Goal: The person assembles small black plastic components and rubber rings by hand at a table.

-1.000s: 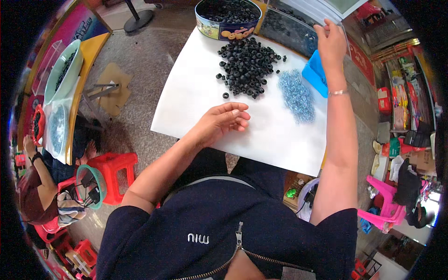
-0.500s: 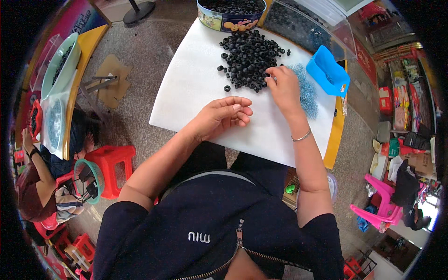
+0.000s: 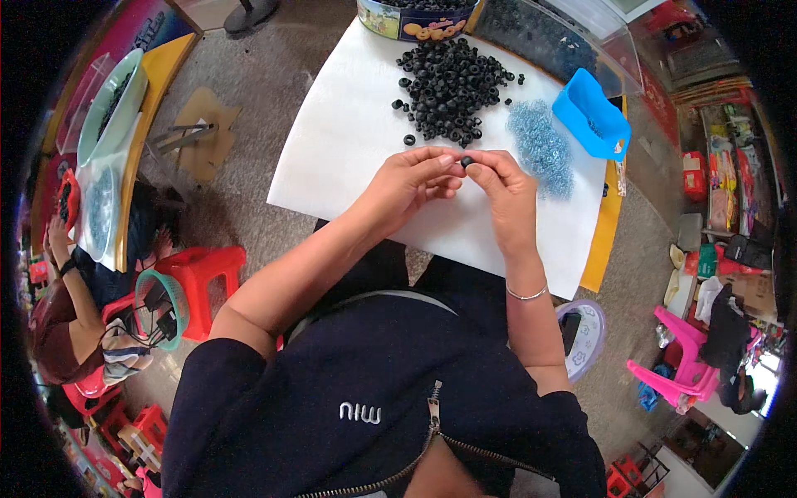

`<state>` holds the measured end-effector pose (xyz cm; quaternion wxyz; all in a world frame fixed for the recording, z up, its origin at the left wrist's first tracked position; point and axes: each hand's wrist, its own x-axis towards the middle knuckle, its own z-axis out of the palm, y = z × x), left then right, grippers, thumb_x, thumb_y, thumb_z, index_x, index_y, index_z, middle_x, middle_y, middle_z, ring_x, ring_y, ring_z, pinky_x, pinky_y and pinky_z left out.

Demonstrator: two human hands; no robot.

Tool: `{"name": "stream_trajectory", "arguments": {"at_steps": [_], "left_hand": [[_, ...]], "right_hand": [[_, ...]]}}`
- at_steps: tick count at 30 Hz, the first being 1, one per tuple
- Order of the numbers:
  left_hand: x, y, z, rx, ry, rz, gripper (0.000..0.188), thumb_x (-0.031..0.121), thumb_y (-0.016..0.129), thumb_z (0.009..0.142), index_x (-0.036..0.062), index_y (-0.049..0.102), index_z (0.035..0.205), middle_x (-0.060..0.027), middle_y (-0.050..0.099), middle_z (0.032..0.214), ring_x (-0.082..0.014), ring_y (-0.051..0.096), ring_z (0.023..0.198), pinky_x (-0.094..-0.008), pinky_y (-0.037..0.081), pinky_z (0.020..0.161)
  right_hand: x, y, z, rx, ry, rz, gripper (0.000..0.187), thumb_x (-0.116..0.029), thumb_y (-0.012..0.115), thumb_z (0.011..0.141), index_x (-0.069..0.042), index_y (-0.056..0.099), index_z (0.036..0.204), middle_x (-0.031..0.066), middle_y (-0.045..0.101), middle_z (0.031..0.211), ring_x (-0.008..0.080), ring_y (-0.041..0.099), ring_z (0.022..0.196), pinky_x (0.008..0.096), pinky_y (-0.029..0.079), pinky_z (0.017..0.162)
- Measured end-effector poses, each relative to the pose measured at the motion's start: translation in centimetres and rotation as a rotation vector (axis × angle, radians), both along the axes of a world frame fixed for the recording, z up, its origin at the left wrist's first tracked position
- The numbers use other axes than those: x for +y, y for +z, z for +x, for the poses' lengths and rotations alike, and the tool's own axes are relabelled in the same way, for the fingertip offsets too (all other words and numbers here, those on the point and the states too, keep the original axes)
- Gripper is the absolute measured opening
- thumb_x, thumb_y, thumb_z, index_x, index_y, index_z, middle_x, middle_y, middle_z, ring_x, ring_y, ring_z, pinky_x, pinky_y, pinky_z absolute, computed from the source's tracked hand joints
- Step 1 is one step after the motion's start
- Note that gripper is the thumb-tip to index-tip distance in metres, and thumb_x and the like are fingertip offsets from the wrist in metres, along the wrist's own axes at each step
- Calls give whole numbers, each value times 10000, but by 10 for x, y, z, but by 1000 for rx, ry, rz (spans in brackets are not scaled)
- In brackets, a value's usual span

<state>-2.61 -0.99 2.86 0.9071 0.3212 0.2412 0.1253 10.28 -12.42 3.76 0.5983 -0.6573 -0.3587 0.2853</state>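
Between the thumb and forefinger of my right hand is a small round black piece, possibly rubber. My left hand meets it from the other side, thumb pressed to forefinger and the other fingers curled; anything in that pinch is too small to make out. Just beyond both hands lies a heap of black ring-shaped pieces, with one loose ring at its near edge. To the right spreads a pile of tiny light-blue clear pieces. All of it rests on a white sheet.
A blue plastic scoop-like tray sits right of the blue pile. At the far edge stand an oval tin of black pieces and a clear box. Leftward, another person's hand is at a second table near a red stool.
My right hand has come from the heap's edge toward my left hand, carrying a black piece. The two hands' fingertips now meet. The left hand has closed its fingers more.
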Motion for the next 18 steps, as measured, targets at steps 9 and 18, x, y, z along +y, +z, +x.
{"name": "stream_trajectory", "arguments": {"at_steps": [9, 18], "left_hand": [[-6, -15, 1, -52, -42, -51, 208, 121, 572, 946, -4, 615, 1107, -29, 628, 838, -98, 577, 738, -223, 484, 677], [-4, -18, -8, 24, -50, 97, 247, 127, 579, 944, -25, 601, 1138, -65, 633, 910, -100, 584, 755, -226, 499, 711]], "right_hand": [[-9, -2, -21, -126, -131, 21, 122, -52, 668, 842, 4, 673, 950, 35, 614, 876, 98, 555, 761, 231, 449, 689], [-23, -10, -28, -296, -173, -7, 56, -35, 655, 844, 6, 635, 878, 28, 591, 801, 79, 517, 707, 226, 423, 644]]}}
